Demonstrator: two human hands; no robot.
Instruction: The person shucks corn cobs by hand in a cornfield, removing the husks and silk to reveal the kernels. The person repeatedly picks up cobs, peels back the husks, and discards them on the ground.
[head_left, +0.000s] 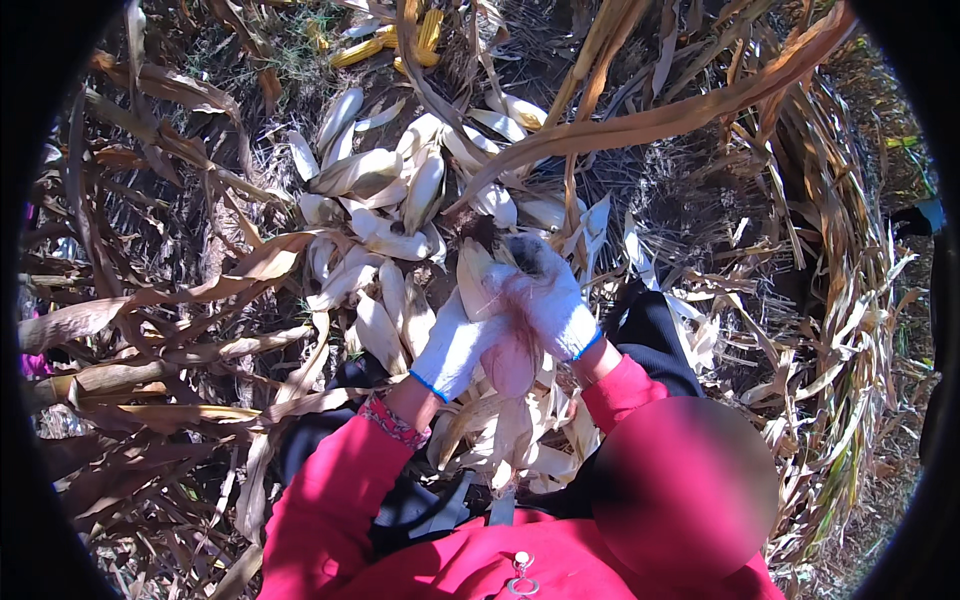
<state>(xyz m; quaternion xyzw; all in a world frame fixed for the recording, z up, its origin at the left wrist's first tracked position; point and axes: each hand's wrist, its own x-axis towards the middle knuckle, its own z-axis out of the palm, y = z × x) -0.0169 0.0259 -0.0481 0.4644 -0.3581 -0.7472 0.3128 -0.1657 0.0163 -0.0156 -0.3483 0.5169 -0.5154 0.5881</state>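
Both my hands wear white knit gloves with blue cuffs and meet in front of me around one ear of corn (473,272) in its pale dry husk. Its dark tuft points away from me. From the left, my left hand (453,342) grips the ear's near part. My right hand (556,305) is closed at the ear's right side, on husk and reddish silk. A thin pinkish husk leaf (510,362) hangs between my wrists. Just beyond lies a pile of unopened ears in husk (385,235). The kernels of the held ear are hidden.
Bare yellow cobs (428,38) lie at the far side. A long dry corn leaf (650,128) arches over the pile. Dry stalks (150,380) crowd the left, and a bank of dry stalks (840,240) runs along the right. Loose husks (515,435) lie between my legs.
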